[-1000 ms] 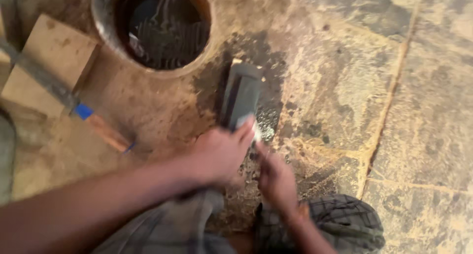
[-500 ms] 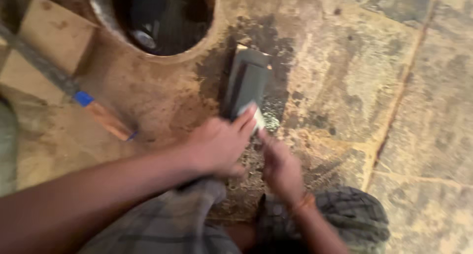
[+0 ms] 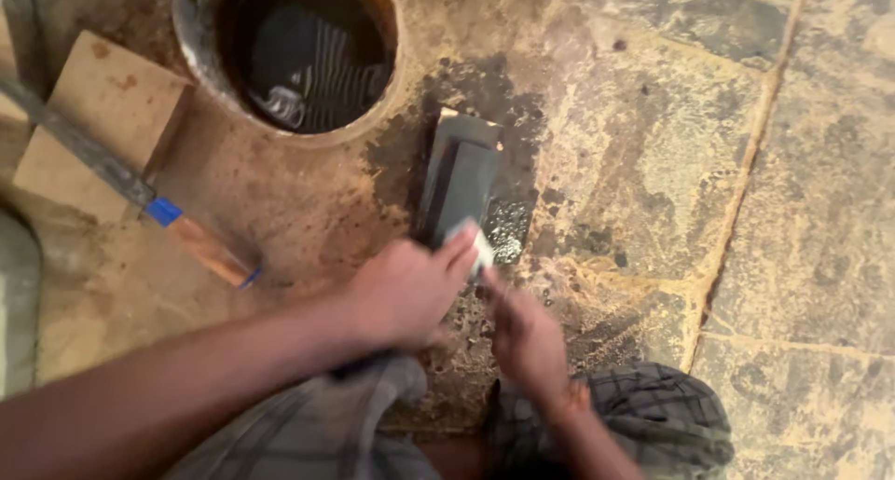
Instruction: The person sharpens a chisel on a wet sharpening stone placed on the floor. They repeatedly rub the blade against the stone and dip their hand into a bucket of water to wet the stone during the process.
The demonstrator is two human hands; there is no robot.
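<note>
Round bucket [image 3: 200, 33], wood block [image 3: 103, 116] and blue-banded tool [image 3: 191, 233] lie left. Both hands, left hand [image 3: 406, 294] and right hand [image 3: 522, 336], grip a small blade [image 3: 477, 247] on the dark whetstone [image 3: 457, 182].

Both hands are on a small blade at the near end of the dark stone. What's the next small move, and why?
Probably push the blade forward along the dark stone. The left hand presses it at the stone's near end, the right hand is behind it, and the wet stone's length ahead is free.

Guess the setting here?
Likely a rough workshop floor or yard: stained stone slabs, a dark whetstone lying wet on the ground, a bucket beside it, and a wood block.
</note>
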